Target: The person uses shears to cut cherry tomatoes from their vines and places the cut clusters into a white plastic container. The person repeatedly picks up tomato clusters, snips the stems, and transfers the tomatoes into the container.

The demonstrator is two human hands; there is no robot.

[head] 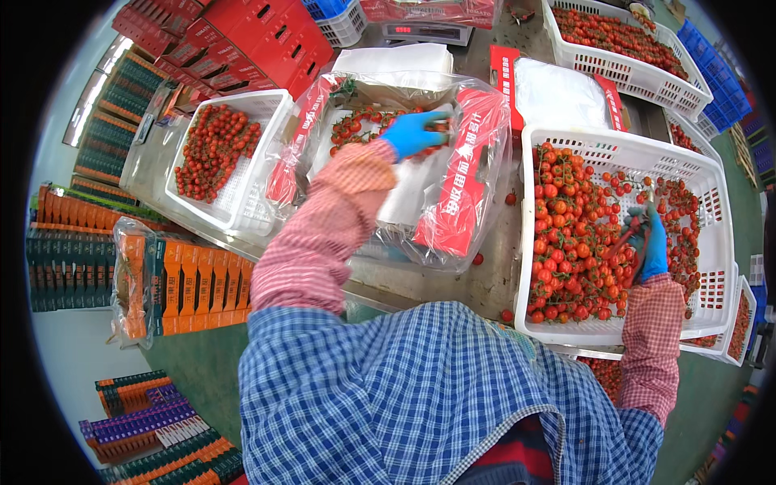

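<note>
My left hand (412,134), in a blue glove, is inside a red cardboard box (464,163) lined with clear plastic film. Its fingers curl around a few cherry tomatoes (438,126), slightly blurred. Beside it, a vine of tomatoes (347,130) rests on white paper (403,194) in the box. Over a white plastic crate (624,142) on the right, my gloved right hand (653,242) grips red-handled snips (619,244). Loose and vine cherry tomatoes (570,236) fill much of that crate, below and around this hand.
Another white crate (257,188) of tomatoes stands left of the box. Behind are a digital scale (424,33), paper sheets (394,59) and a second lined box (561,94). Red cartons (260,42) are stacked at back left. Stray tomatoes (478,259) lie on the metal table (388,276).
</note>
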